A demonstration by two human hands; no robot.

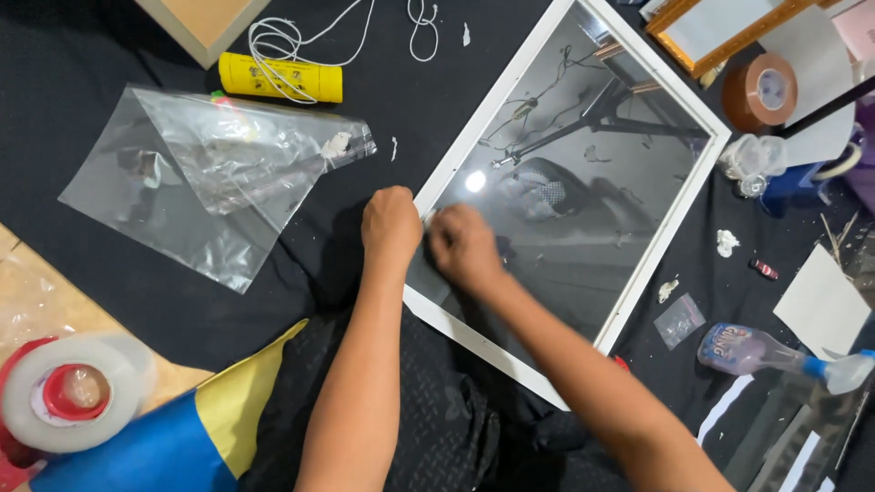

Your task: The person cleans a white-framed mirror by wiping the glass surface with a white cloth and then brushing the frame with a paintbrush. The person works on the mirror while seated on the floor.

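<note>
1. Left hand (390,225) and right hand (463,246), both closed, press the left edge of a white frame (658,244).
2. A clear bag (205,178) lies left.
3. A tape roll (73,392) sits bottom left.

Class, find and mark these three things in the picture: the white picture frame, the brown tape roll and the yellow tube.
white picture frame (663,239): head view, on its right-hand white edge.
brown tape roll (743,98): head view, on its brown outer side.
yellow tube (319,85): head view, on its right part, clear of the white cord.
</note>
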